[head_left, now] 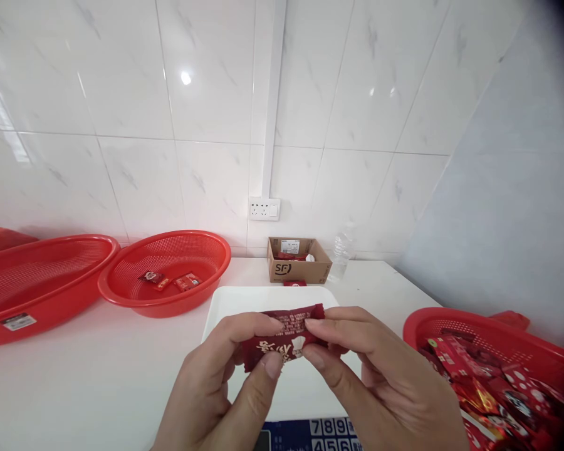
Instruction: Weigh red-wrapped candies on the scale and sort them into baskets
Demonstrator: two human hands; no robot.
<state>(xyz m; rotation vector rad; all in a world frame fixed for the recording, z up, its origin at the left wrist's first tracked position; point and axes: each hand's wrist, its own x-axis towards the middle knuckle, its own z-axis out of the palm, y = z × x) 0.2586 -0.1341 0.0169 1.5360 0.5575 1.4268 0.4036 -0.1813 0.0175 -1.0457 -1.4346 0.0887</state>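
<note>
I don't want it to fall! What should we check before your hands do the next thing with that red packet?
1. Both hands gripping the red packet: ok, left hand and right hand pinch its ends.
2. Packet sealed: cannot tell.
3. White tray beneath the packet: ok.
4. Room in the middle red basket: ok, only two packets inside.
5. Right red basket close to the right hand: ok.

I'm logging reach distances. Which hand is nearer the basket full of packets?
Right. The right hand sits just left of the full basket, apart from it; the left hand is farther left, across the packet both hold.
</note>
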